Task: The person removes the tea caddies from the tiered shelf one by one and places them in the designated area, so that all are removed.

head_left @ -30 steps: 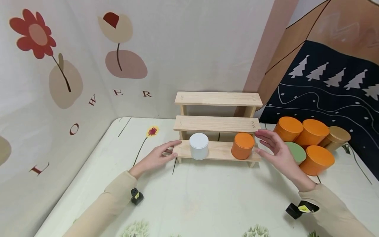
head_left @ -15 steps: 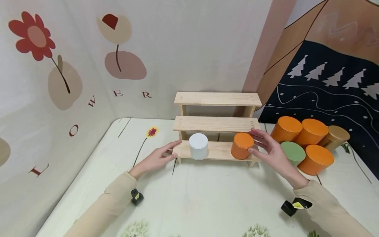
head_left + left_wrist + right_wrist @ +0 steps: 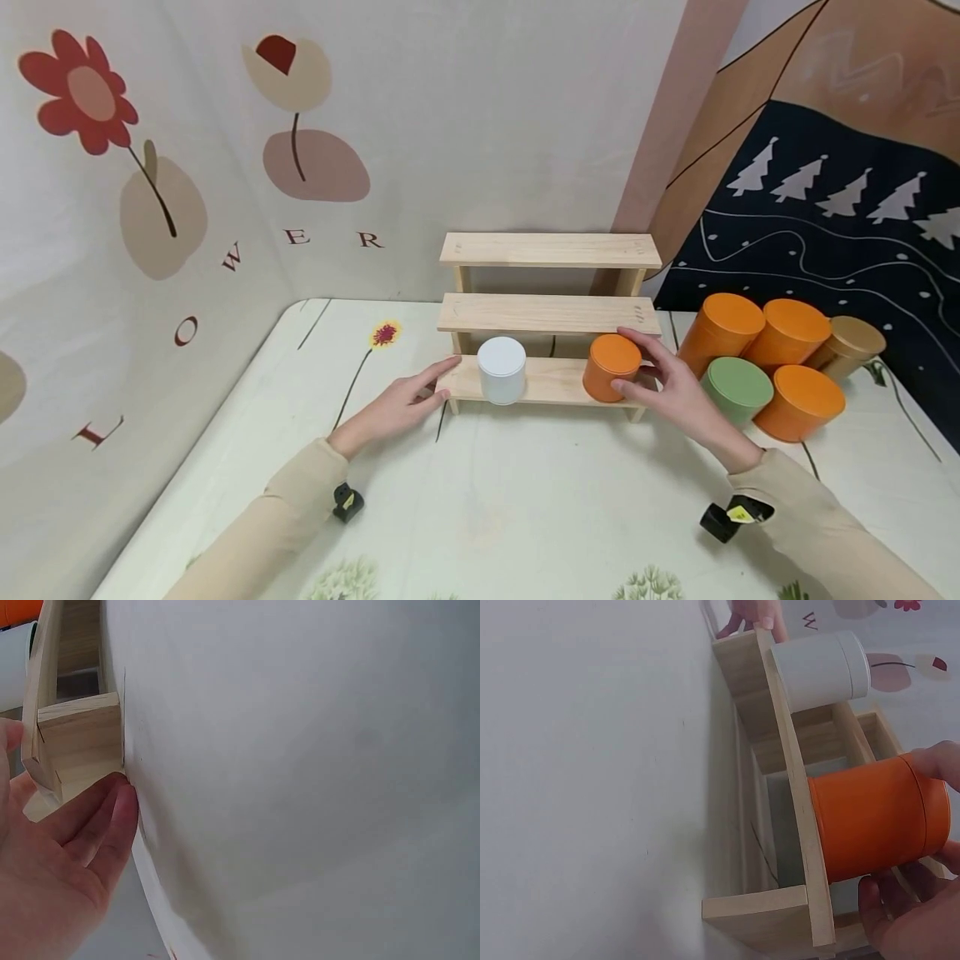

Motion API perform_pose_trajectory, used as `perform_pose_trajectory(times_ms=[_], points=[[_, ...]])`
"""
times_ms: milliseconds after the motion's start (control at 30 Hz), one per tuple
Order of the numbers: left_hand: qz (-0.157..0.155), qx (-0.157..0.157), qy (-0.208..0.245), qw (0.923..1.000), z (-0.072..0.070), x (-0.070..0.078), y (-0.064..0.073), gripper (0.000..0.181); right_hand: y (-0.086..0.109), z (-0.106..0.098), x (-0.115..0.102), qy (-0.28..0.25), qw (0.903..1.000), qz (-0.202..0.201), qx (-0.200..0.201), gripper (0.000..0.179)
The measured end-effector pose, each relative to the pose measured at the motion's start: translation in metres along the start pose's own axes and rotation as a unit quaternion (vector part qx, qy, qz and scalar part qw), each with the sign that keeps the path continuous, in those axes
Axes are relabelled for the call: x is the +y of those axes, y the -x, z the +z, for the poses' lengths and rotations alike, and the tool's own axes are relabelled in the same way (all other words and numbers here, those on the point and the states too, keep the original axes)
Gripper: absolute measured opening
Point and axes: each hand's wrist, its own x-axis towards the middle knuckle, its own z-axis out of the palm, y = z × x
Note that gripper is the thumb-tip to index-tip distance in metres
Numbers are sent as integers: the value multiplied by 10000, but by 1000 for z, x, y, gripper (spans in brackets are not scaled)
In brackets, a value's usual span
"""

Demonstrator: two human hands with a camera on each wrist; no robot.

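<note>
A three-tier wooden shelf (image 3: 549, 313) stands against the back wall. On its bottom step sit a white lidded tin (image 3: 502, 371), left, and an orange lidded tin (image 3: 612, 368), right. My left hand (image 3: 401, 402) holds the left end of the bottom step between thumb and fingers; the left wrist view shows several fingertips down beside the wooden support (image 3: 81, 727). My right hand (image 3: 678, 396) grips the orange tin from its right side, thumb in front and index finger behind. In the right wrist view the orange tin (image 3: 877, 817) rests upright on the step.
At the right stand several orange tins (image 3: 808, 404), a green tin (image 3: 738, 390) and a gold tin (image 3: 847, 350), close together. A printed cloth covers the table (image 3: 510, 500), and a patterned fabric wall (image 3: 480, 117) rises behind the shelf.
My right hand has moved left from beside the shelf's right end and closed around the orange tin. The left hand stays at the shelf's left end. The tins have not moved.
</note>
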Motion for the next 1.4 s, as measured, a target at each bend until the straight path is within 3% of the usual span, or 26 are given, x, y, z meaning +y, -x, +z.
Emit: perform_pose_trajectory(times_ms=[300,633,933,1400], points=[[130,76,-147,9998,1,-1,0,57,3,1,2,-8,9998,-57,204,63],[124,59,-234,9996,1,-1,0,57,18,-7,2,98,9987,-130,480,61],[116,86,-234,9996,2,-3,1,57,33,-18,-7,287,9984,-42,480,62],[143,123,-220,9996,3,-4,1,55,51,-34,-1,619,9967,112,511,60]])
